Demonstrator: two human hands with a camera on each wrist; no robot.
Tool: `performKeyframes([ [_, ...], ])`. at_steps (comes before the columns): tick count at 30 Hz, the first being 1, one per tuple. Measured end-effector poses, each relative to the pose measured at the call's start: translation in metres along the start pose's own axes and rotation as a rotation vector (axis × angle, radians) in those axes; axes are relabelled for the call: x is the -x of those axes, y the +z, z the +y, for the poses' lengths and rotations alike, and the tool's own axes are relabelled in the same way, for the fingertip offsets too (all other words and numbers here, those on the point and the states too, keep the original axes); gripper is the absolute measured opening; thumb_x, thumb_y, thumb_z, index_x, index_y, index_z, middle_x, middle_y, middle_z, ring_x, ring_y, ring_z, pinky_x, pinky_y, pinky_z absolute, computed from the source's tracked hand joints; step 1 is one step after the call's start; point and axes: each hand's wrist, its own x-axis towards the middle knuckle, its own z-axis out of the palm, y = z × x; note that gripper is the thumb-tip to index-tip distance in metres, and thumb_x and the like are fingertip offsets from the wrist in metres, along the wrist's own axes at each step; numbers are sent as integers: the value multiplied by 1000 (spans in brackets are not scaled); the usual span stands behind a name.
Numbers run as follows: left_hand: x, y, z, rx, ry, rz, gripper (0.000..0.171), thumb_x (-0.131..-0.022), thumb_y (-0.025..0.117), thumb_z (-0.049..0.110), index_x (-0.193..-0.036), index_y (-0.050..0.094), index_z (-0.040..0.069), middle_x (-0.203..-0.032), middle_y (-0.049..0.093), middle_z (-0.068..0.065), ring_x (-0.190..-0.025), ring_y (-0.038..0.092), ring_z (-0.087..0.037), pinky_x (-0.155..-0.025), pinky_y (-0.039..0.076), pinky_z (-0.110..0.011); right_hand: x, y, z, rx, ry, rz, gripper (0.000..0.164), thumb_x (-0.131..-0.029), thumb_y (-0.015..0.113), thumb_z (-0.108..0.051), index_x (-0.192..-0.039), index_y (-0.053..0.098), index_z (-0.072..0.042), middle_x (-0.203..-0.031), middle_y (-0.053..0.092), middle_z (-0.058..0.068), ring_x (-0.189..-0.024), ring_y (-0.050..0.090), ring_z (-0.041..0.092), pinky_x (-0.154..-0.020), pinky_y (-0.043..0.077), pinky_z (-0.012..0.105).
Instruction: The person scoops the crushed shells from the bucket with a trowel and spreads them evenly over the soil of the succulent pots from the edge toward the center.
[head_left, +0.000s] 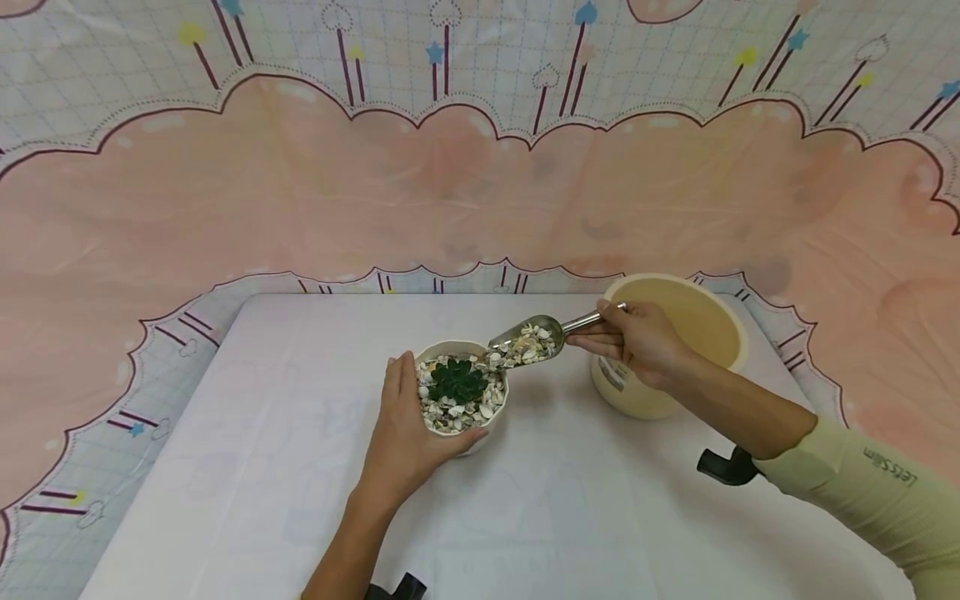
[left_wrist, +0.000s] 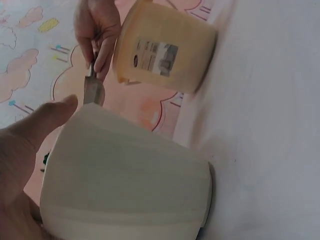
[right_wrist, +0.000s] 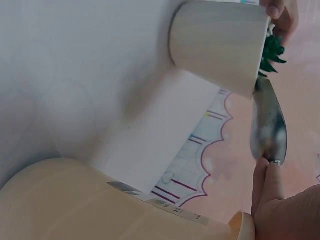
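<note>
A white flower pot (left_wrist: 130, 170) stands on the table, filled with pale pebbles (head_left: 442, 416) around a dark green succulent (head_left: 458, 381). Around the pot's near and left side curves my left hand (head_left: 416, 433), thumb and fingers gripping it near the rim. My right hand (head_left: 645, 342) pinches the handle of a metal scoop (right_wrist: 269, 122). Pale stone chips (head_left: 531, 343) lie in the scoop, its tip over the pot's right rim beside the succulent. In the right wrist view the scoop's underside shows, and its load is hidden.
A cream bucket (left_wrist: 167, 47) with a label on its side stands to the right, just behind and below my right hand. The white tabletop (head_left: 247, 467) spreads under everything. A patterned cloth (head_left: 450, 200) hangs behind the table.
</note>
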Motion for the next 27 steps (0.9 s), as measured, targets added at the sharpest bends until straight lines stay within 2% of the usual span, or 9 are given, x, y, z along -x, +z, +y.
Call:
performKeyframes([
  [4,4,4,5,-14,-18,49,142,-67,99,51,-164,13,-9,-168,14,-30,-157,11,-45,-118,33,-58,0,0,0,-8,-1,-3,37,-116,39,-17,-124,45,19,-97,76,21,-92,78,24,-89,58,32],
  [8,2,6,1,-26,14,61,138,-68,98,50,-162,17,-11,-166,20,-32,-155,20,-46,-118,34,-58,0,1,0,-2,2,-1,36,-116,39,-16,-123,47,18,-96,77,21,-91,79,25,-89,58,32],
  [12,-2,2,-7,-2,39,15,135,-69,98,47,-163,19,-9,-167,21,-30,-155,22,-46,-118,32,-60,0,1,0,-1,4,-2,36,-116,39,-16,-124,48,19,-97,77,21,-91,79,25,-89,58,33],
  [16,-7,-4,-11,25,39,-48,133,-71,97,45,-164,19,-8,-169,18,-27,-157,14,-44,-119,29,-62,0,0,-1,-9,4,-4,36,-116,39,-16,-123,48,18,-97,77,21,-92,79,25,-89,58,32],
  [19,-8,-7,-9,28,36,-66,132,-72,97,45,-164,19,-8,-170,17,-26,-158,12,-43,-119,28,-61,0,1,-1,-10,2,-7,37,-116,39,-16,-123,48,19,-97,77,21,-92,78,25,-89,58,32],
  [21,-6,-7,-7,29,33,-54,133,-71,98,44,-164,17,-8,-170,16,-27,-158,11,-44,-120,28,-61,0,0,-1,-11,-1,-11,37,-116,38,-15,-124,47,19,-97,77,22,-92,78,25,-89,58,32],
  [27,3,2,1,-5,28,48,138,-69,99,49,-163,16,-9,-166,20,-30,-156,12,-48,-118,31,-59,0,0,-1,-16,-3,-19,36,-116,36,-14,-124,46,20,-97,77,22,-91,79,25,-88,58,32],
])
